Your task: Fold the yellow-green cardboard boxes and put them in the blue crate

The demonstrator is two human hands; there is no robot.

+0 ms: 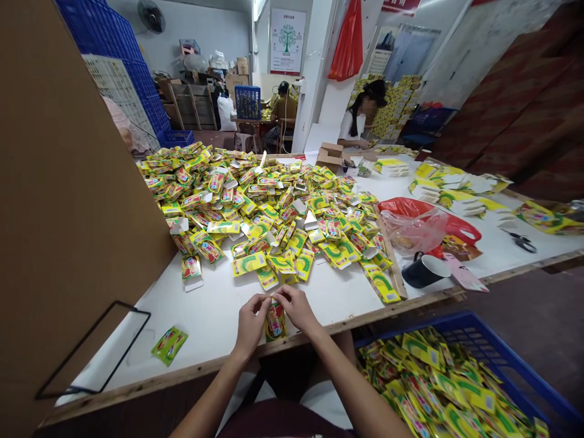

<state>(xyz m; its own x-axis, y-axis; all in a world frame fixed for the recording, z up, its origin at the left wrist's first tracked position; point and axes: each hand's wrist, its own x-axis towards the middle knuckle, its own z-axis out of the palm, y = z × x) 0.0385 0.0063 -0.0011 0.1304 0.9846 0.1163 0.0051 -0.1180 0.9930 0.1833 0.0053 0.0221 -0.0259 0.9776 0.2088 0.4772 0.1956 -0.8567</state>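
My left hand (250,322) and my right hand (297,309) both pinch a small yellow-green carton (275,321) near the front edge of the white table (219,304). The fingertips of both hands meet at the carton's top end. Just beyond the hands lies a big heap of the same small cartons (269,207). One flat carton (169,344) lies alone to the left of my left hand.
A blue crate (483,347) of cartons stands low at my right. A black cup (424,271), red bag (429,219) and scissors (520,240) lie right. A tall cardboard sheet (59,201) walls the left. A person (360,118) sits across the table, others farther back.
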